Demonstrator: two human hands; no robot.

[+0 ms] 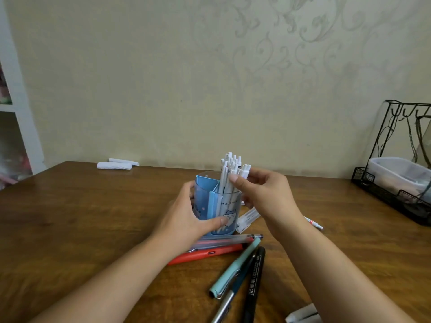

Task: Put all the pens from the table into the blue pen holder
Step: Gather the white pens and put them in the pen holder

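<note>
The blue pen holder [208, 191] stands mid-table, with several white pens [229, 169] upright in its right compartment. My left hand [186, 215] wraps around the holder's left and front side. My right hand [263, 194] pinches the tops of a few white pens at the holder's right rim. On the table in front lie a red pen [210, 252], a clear pen with red ink [228, 238], a mint-green pen [235, 266], a black marker [255, 283] and a dark blue pen [227, 301]. More white pens [247, 219] lie behind my right wrist.
A black wire rack [394, 173] holding a clear plastic box stands at the far right. White rolled paper pieces [116, 164] lie at the table's back edge. Another white object [300, 314] sits at the bottom right. A white shelf [16, 113] is at the left.
</note>
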